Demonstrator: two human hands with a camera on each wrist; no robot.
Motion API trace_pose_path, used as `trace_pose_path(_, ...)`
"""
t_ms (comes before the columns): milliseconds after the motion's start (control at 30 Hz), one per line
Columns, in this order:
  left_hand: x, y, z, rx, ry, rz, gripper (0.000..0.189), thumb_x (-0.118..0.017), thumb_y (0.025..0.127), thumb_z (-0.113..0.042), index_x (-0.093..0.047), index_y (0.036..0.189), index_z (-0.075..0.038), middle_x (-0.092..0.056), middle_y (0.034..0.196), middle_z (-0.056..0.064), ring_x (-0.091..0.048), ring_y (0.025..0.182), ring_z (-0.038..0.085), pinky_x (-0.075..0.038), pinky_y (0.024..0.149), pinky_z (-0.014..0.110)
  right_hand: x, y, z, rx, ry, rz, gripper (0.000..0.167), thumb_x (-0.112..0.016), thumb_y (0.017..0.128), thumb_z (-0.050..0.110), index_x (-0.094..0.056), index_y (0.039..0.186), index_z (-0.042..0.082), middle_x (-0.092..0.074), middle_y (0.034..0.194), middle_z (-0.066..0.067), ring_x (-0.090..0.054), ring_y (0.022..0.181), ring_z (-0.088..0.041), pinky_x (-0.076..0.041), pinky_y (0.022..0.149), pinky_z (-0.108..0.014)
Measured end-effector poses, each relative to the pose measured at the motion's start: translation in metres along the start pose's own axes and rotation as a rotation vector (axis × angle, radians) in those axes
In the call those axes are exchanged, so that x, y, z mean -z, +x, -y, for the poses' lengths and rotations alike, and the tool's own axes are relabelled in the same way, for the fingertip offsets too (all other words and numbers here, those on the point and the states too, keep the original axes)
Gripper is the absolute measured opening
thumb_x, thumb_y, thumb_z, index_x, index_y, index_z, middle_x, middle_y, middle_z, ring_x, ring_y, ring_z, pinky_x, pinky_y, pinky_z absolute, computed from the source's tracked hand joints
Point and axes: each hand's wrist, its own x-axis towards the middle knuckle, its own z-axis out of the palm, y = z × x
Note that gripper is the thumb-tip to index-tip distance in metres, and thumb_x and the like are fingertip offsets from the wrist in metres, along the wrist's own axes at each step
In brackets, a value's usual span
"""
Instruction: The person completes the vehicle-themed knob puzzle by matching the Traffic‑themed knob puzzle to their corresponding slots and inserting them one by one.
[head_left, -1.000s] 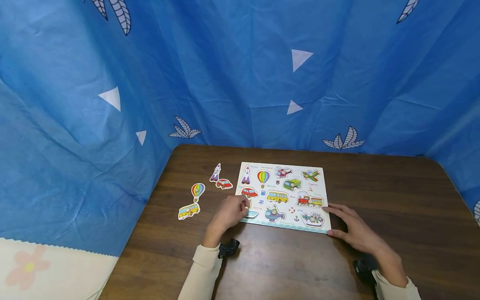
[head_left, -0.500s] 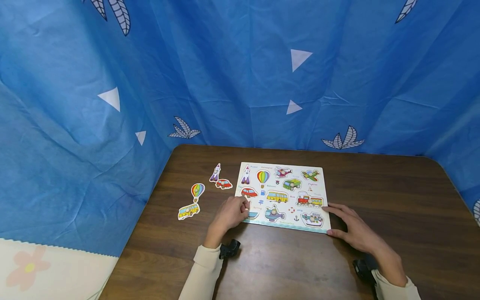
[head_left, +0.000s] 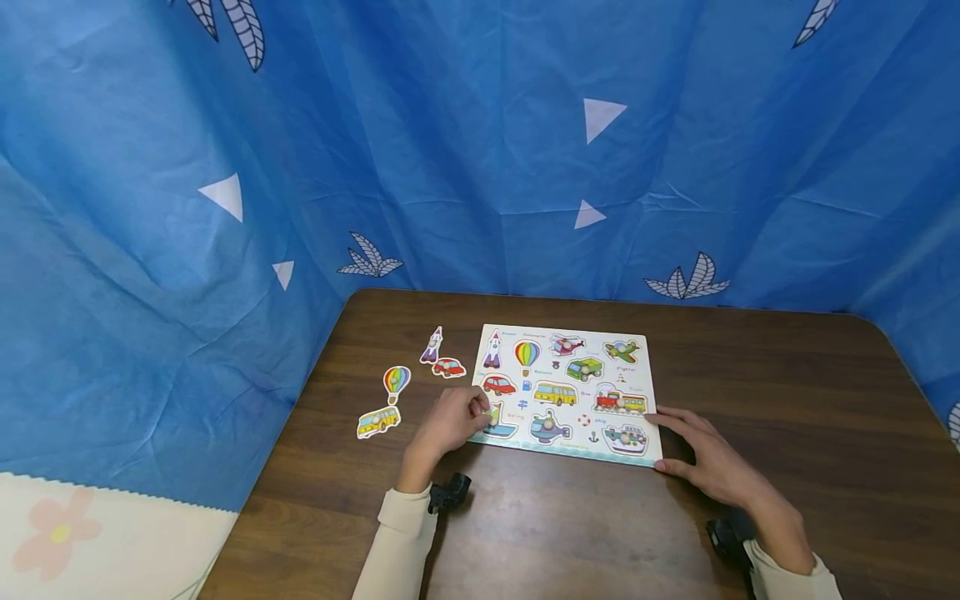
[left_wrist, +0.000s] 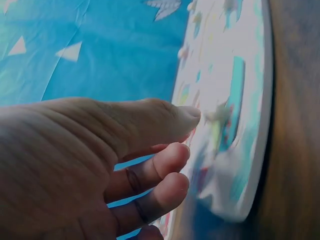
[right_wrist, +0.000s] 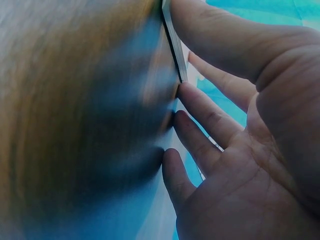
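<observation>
Swung carelessly, my empty left hand could knock the bus piece off the desk's left edge; my right hand lies spread.

Puzzle board, loose pieces on table

Blue curtain behind wooden table

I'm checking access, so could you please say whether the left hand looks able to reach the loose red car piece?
Probably yes: the left hand appears empty, and the red car piece lies uncovered on the table nearby, with nothing visible between them.
</observation>
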Motion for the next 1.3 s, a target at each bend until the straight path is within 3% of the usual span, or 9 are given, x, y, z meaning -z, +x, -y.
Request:
trace_pose_path(333,0.039,-0.015,0.036,0.159,-0.079,-0.108,0.010,-0.077,0.084,-0.009,-0.067,0.084,-0.009,-0.058,0.069,-0.002,-0.050,0.062,0.009,-0.041,0.061,0.025,-0.001,0.001,0.000,0.007,-0.011,-0.002,0.065,-0.080,0.083,0.025,-0.054,0.141,0.009,-0.041,0.147,-0.024,-0.038,0.131,-0.050,-0.038,0.095,-0.071)
trace_pose_path(533,0.067,-0.038,0.068,0.259,-0.132,-0.044,0.012,-0.074,0.087,-0.008,-0.068,0.095,-0.002,-0.053,0.069,0.000,-0.047,0.062,0.011,-0.038,0.059,0.025,-0.002,0.001,0.001,0.010,-0.014,-0.002,0.065,-0.080,0.084,0.025,-0.054,0.141,0.009,-0.041,0.147,-0.024,-0.038,0.130,-0.050,-0.039,0.094,-0.071)
trace_pose_path(667,0.079,-0.053,0.084,0.285,-0.173,0.000,0.014,-0.073,0.086,-0.003,-0.067,0.098,0.002,-0.051,0.070,0.001,-0.045,0.061,0.011,-0.037,0.056,0.024,-0.001,0.000,0.000,0.005,-0.010,0.000,0.065,-0.080,0.084,0.025,-0.054,0.141,0.009,-0.041,0.148,-0.024,-0.037,0.131,-0.051,-0.038,0.094,-0.071)
trace_pose_path(1000,0.090,-0.066,0.104,0.289,-0.324,0.070,0.017,-0.069,0.086,0.007,-0.063,0.103,0.009,-0.048,0.076,0.003,-0.047,0.068,0.010,-0.041,0.059,0.020,-0.002,-0.001,-0.003,0.000,-0.013,-0.004,0.065,-0.080,0.084,0.024,-0.053,0.141,0.009,-0.040,0.148,-0.025,-0.037,0.131,-0.052,-0.037,0.093,-0.072)
trace_pose_path(1300,0.088,-0.072,0.117,0.326,-0.322,0.042,0.016,-0.066,0.090,0.003,-0.060,0.106,0.006,-0.051,0.076,0.004,-0.046,0.067,0.012,-0.038,0.060,0.022,-0.001,0.000,-0.002,0.003,-0.003,0.002,0.065,-0.080,0.084,0.022,-0.053,0.141,0.008,-0.040,0.148,-0.025,-0.036,0.131,-0.052,-0.036,0.094,-0.072)
